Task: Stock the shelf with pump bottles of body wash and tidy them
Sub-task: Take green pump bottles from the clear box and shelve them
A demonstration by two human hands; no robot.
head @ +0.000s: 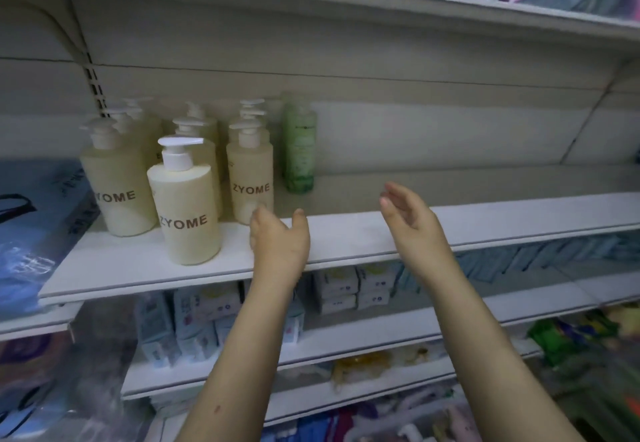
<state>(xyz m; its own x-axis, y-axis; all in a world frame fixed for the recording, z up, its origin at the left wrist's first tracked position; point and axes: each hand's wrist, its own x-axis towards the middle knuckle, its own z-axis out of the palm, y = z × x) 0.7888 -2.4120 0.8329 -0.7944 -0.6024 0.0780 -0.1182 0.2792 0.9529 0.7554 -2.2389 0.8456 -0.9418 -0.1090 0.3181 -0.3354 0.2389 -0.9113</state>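
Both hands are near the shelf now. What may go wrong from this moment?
The front cream bottle stands ahead of its row, close to the shelf edge; a brush from the left hand might tip it off. The cream bottles behind stand tightly packed, so pushing one may topple others.

both forearms, left hand (280,244) and right hand (408,213) bare; a small dark spot on the left forearm, well below the shelf (346,237).
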